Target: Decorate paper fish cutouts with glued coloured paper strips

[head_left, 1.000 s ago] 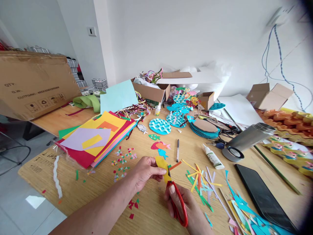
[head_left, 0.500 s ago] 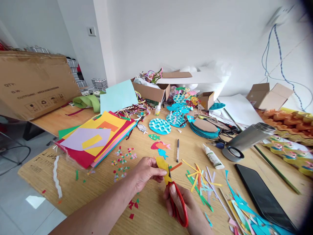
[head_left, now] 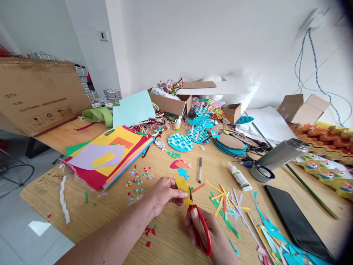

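Yellow paper (head_left: 182, 184): up between two hands, off the table (head_left: 171, 239); over the last second it barely shifts, so the cutting looks slow and careful, I'd judge.
Right hand (head_left: 215, 228): wrapped round the handles of the Red scissors (head_left: 204, 223), blades up against the paper's right side (whether they are biting, I can't tell).
Left hand (head_left: 165, 193): thumb and fingers pinched together on the paper, which pokes out past the fingertips, toward the scissors.
Paper strips (head_left: 222, 198): a loose tangle, right of the action.
Blue fish (head_left: 182, 173): flat, just beyond the paper, pen (head_left: 200, 170) to its right.
Wavy blue oval (head_left: 180, 142): farther back, lying flat.
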`<state>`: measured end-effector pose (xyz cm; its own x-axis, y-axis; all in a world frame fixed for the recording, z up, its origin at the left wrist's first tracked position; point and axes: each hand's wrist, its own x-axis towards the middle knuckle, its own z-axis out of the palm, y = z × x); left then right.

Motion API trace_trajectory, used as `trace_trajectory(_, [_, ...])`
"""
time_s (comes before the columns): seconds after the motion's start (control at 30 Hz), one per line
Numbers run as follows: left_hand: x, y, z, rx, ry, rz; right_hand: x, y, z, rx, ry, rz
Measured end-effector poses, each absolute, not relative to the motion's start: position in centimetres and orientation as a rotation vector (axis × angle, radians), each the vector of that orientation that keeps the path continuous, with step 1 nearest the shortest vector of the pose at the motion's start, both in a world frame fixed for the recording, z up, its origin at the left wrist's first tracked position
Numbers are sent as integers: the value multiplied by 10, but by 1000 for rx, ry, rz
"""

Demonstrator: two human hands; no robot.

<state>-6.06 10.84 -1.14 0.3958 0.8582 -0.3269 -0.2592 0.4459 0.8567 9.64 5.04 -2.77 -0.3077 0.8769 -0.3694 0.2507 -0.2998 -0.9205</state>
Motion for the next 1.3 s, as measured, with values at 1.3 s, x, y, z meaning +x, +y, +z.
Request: trace_trajectory(1.3, [-61,110,-9,793,909,817,97,49,-22,-1432,-1425,1658])
